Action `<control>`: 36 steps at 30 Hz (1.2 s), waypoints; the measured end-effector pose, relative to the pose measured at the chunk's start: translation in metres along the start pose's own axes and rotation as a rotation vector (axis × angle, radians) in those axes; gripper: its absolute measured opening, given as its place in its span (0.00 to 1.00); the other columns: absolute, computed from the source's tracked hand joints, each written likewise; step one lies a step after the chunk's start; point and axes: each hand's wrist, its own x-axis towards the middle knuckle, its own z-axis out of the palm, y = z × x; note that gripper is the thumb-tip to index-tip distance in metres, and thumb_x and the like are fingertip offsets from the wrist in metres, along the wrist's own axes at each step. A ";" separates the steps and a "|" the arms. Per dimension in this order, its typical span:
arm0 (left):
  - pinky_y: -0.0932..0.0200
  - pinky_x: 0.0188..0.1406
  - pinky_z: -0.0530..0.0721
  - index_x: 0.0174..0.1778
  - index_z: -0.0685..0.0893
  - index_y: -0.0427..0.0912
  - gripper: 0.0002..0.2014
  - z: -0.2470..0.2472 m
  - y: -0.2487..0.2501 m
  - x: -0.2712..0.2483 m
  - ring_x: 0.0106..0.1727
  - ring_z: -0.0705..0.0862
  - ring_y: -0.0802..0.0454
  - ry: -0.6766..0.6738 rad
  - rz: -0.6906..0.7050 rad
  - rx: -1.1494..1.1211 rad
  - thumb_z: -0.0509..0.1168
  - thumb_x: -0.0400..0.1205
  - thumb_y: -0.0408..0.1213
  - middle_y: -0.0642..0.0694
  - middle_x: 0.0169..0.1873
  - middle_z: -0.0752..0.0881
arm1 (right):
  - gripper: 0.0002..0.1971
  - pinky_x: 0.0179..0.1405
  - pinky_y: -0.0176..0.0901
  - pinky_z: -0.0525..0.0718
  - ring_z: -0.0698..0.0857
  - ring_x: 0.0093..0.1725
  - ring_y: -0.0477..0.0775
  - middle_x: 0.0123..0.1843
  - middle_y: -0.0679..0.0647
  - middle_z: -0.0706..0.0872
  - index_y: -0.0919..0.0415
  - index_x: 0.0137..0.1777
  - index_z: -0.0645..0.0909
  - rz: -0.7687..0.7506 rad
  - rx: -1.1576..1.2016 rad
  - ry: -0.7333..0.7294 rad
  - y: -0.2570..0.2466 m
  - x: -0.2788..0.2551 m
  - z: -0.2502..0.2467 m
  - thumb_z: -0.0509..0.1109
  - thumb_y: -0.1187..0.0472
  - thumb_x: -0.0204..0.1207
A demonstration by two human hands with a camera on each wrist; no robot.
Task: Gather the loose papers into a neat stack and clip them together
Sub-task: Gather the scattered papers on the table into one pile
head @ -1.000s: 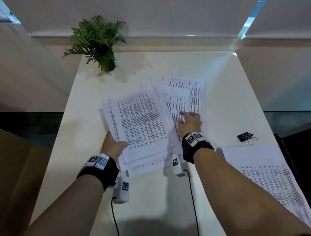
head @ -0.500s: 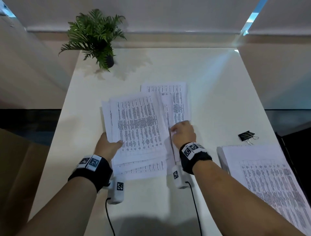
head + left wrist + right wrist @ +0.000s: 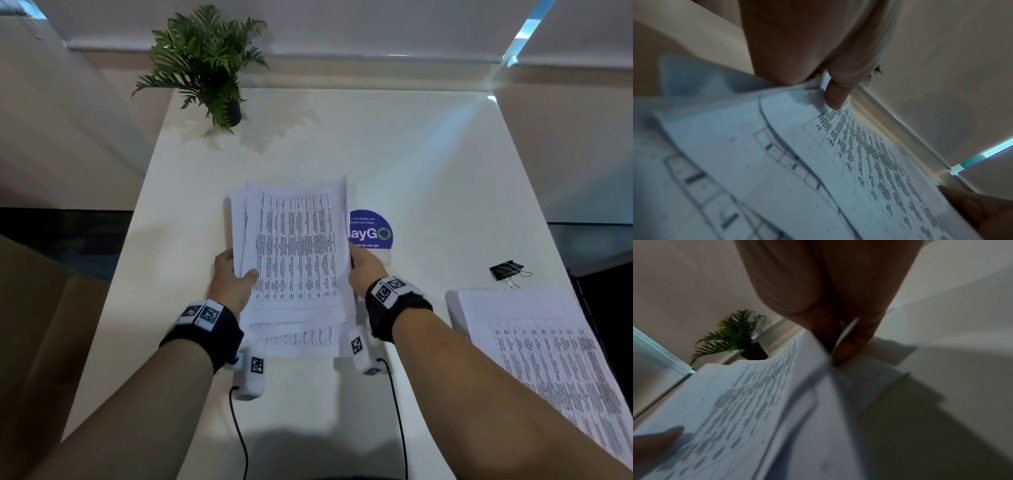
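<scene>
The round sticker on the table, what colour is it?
The sticker is blue with white letters and a green ring; the head view shows it best.

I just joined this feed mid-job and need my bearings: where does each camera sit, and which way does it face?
Head: worn on the head, looking forward and down at the white table; both forearms and hands grip the printed white paper sheets.
Left wrist: below the left hand, looking along its thumb pinching the sheets.
Right wrist: under the right hand, looking along the sheets.
Shared: all show the green potted fern.
</scene>
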 end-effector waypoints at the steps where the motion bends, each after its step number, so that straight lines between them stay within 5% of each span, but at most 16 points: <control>1: 0.52 0.69 0.76 0.80 0.62 0.47 0.32 0.000 -0.001 -0.003 0.68 0.80 0.43 0.028 0.011 0.008 0.67 0.81 0.30 0.46 0.72 0.78 | 0.27 0.68 0.52 0.78 0.80 0.63 0.62 0.64 0.61 0.83 0.58 0.72 0.75 0.001 -0.017 -0.015 0.003 -0.001 0.002 0.55 0.77 0.74; 5: 0.51 0.62 0.80 0.73 0.74 0.41 0.23 -0.002 0.007 -0.020 0.61 0.83 0.40 0.128 0.123 0.079 0.64 0.81 0.26 0.41 0.62 0.84 | 0.17 0.51 0.45 0.81 0.82 0.54 0.64 0.56 0.66 0.83 0.69 0.59 0.75 0.042 0.006 0.045 0.003 -0.002 -0.004 0.56 0.76 0.72; 7: 0.53 0.59 0.79 0.67 0.78 0.42 0.18 -0.005 0.018 -0.032 0.56 0.83 0.43 0.147 0.207 0.025 0.64 0.82 0.26 0.44 0.55 0.85 | 0.20 0.43 0.40 0.77 0.80 0.51 0.59 0.52 0.58 0.82 0.67 0.64 0.69 0.059 0.184 0.020 -0.009 -0.009 -0.016 0.60 0.76 0.72; 10: 0.58 0.58 0.76 0.67 0.77 0.46 0.19 -0.017 0.039 -0.047 0.56 0.82 0.50 0.130 0.295 -0.103 0.63 0.82 0.25 0.49 0.55 0.83 | 0.38 0.54 0.49 0.82 0.80 0.54 0.58 0.54 0.54 0.79 0.59 0.76 0.59 0.045 0.457 0.057 -0.034 -0.019 -0.034 0.69 0.76 0.68; 13: 0.55 0.65 0.75 0.72 0.74 0.50 0.24 -0.027 0.054 -0.053 0.63 0.81 0.53 0.064 0.344 -0.211 0.62 0.82 0.25 0.53 0.62 0.83 | 0.34 0.59 0.65 0.83 0.83 0.56 0.62 0.52 0.53 0.83 0.53 0.66 0.70 -0.046 0.620 0.169 -0.062 -0.031 -0.050 0.70 0.71 0.58; 18: 0.54 0.66 0.78 0.71 0.73 0.50 0.25 -0.036 0.073 -0.064 0.61 0.82 0.51 0.081 0.390 -0.374 0.66 0.81 0.23 0.50 0.61 0.83 | 0.25 0.61 0.61 0.84 0.86 0.59 0.55 0.55 0.52 0.89 0.48 0.54 0.82 -0.275 0.737 0.217 -0.093 -0.058 -0.061 0.63 0.74 0.62; 21: 0.43 0.63 0.82 0.63 0.72 0.56 0.34 -0.042 0.072 -0.066 0.61 0.82 0.46 0.060 0.332 -0.388 0.67 0.68 0.17 0.50 0.57 0.84 | 0.29 0.59 0.62 0.85 0.86 0.57 0.56 0.54 0.54 0.88 0.46 0.54 0.78 -0.308 0.784 0.210 -0.096 -0.072 -0.059 0.63 0.76 0.57; 24: 0.36 0.58 0.83 0.59 0.71 0.51 0.35 -0.044 0.070 -0.068 0.62 0.80 0.40 0.071 0.297 -0.391 0.57 0.58 0.18 0.45 0.55 0.81 | 0.32 0.49 0.56 0.86 0.84 0.52 0.55 0.52 0.55 0.83 0.50 0.60 0.71 -0.379 0.791 0.166 -0.096 -0.080 -0.058 0.62 0.75 0.54; 30: 0.45 0.51 0.82 0.58 0.69 0.46 0.32 -0.044 0.077 -0.072 0.56 0.79 0.42 0.160 0.311 -0.461 0.54 0.57 0.20 0.45 0.51 0.80 | 0.31 0.36 0.38 0.77 0.77 0.45 0.52 0.47 0.53 0.77 0.48 0.54 0.72 -0.381 0.786 0.110 -0.101 -0.081 -0.058 0.59 0.74 0.50; 36: 0.60 0.37 0.81 0.58 0.73 0.51 0.27 -0.027 0.089 -0.077 0.48 0.82 0.54 0.085 0.344 -0.578 0.53 0.73 0.15 0.49 0.49 0.82 | 0.24 0.42 0.48 0.78 0.79 0.45 0.54 0.42 0.53 0.80 0.49 0.46 0.74 -0.357 0.828 0.114 -0.101 -0.078 -0.043 0.61 0.74 0.52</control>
